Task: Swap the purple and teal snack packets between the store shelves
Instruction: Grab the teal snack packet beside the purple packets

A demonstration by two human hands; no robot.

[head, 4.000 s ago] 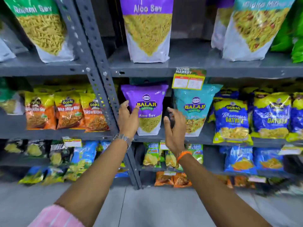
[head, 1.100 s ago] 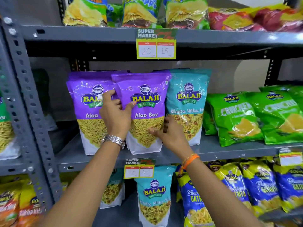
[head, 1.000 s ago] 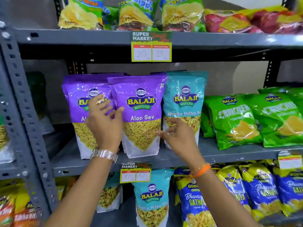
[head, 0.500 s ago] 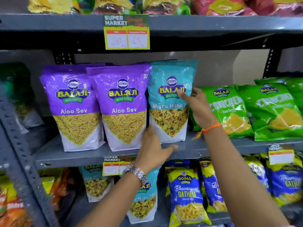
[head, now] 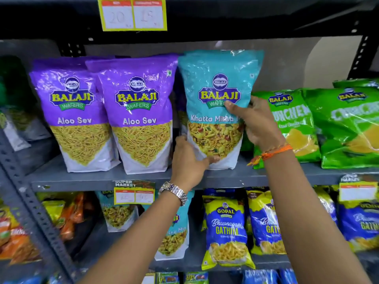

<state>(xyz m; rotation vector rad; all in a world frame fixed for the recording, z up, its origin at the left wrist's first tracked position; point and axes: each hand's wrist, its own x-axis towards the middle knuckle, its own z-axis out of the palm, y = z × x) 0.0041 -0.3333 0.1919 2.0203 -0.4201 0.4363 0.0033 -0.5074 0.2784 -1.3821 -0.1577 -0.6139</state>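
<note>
Two purple Aloo Sev packets stand upright side by side on the middle shelf [head: 98, 179], one at the left [head: 75, 111] and one beside it [head: 141, 113]. To their right stands a teal Khatta Mitha packet [head: 217, 87]. My left hand [head: 189, 160] grips its lower left corner, thumb across the white bottom. My right hand [head: 254, 124] clasps its right edge, thumb on the front near the logo. On the shelf below, another teal packet [head: 174, 238] stands partly hidden behind my left forearm, with a third one [head: 119, 216] to its left.
Green Balaji snack bags [head: 344, 124] lie to the right of the teal packet on the same shelf. Blue and yellow Gopal Gathiya bags [head: 227, 230] fill the lower shelf at the right. Price tags hang on the shelf edges [head: 133, 14]. A grey perforated upright [head: 30, 201] runs down the left.
My left hand rose from the shelf edge to the teal packet's lower left corner. My right hand closed tighter on its right side. The view moved closer.
</note>
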